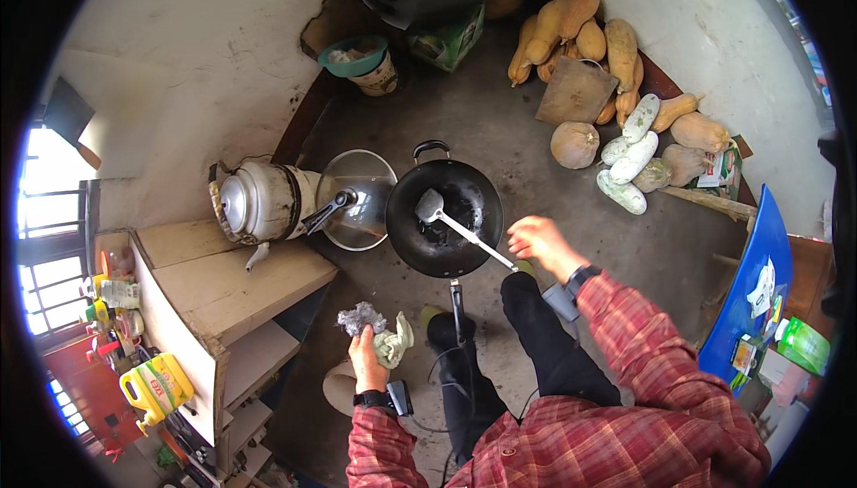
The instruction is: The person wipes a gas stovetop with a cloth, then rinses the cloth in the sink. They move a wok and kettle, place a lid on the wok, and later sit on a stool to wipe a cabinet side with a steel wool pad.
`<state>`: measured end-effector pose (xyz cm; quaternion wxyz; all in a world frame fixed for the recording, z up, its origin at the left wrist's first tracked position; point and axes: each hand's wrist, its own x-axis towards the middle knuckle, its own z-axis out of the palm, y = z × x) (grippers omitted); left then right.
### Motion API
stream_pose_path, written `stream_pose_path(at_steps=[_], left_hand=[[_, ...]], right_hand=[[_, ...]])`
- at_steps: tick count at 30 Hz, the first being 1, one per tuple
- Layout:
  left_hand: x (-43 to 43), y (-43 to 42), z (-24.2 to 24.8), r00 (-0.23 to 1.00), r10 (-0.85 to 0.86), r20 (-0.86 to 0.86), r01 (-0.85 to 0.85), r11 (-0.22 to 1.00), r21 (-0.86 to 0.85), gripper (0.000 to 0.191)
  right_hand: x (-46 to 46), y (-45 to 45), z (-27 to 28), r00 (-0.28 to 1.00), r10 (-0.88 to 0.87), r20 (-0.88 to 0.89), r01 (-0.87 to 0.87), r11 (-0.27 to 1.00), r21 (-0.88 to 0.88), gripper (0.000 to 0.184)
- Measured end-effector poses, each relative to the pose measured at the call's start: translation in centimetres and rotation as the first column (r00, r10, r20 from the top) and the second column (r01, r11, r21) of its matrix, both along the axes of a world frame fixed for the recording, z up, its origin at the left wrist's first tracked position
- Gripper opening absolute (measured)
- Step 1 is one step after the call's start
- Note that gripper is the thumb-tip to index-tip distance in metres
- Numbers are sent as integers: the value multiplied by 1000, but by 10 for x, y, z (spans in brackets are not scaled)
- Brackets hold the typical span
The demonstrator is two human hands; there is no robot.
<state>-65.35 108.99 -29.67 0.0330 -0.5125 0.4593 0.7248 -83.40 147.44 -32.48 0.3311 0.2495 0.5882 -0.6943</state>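
Observation:
My left hand grips a silvery steel wool scrubber and a crumpled pale green cloth, left of my legs. With nothing visible in it, my right hand hovers right of a black wok, its fingers loosely bent. A metal spatula rests in the wok, blade inside and handle sticking out over the right rim towards my right hand, apart from it. The wok's long handle points at me; dark wet patches show on its inner surface.
A glass lid lies left of the wok, beside a sooty kettle near a wooden cabinet. Squashes and pale gourds lie along the right wall. A blue board stands at right. A cable runs by my legs.

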Motion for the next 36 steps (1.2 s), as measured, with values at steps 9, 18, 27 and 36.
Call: stream_pose_path(at_steps=[9, 18, 27, 36], left_hand=[[-35, 38, -52, 996, -6, -91, 15, 995, 94, 18], [2, 29, -130, 951, 158, 265, -218, 952, 216, 44], [-17, 98, -148, 966, 127, 226, -191, 938, 288, 58], [-35, 96, -163, 976, 93, 195, -139, 962, 237, 55]], right_hand=[[-66, 93, -122, 988, 49, 143, -93, 944, 318, 10], [-87, 39, -265, 960, 230, 160, -266, 927, 262, 14], [-110, -5, -338, 977, 202, 62, -190, 968, -166, 23], [-89, -23, -356, 854, 493, -168, -469, 868, 166, 26]])
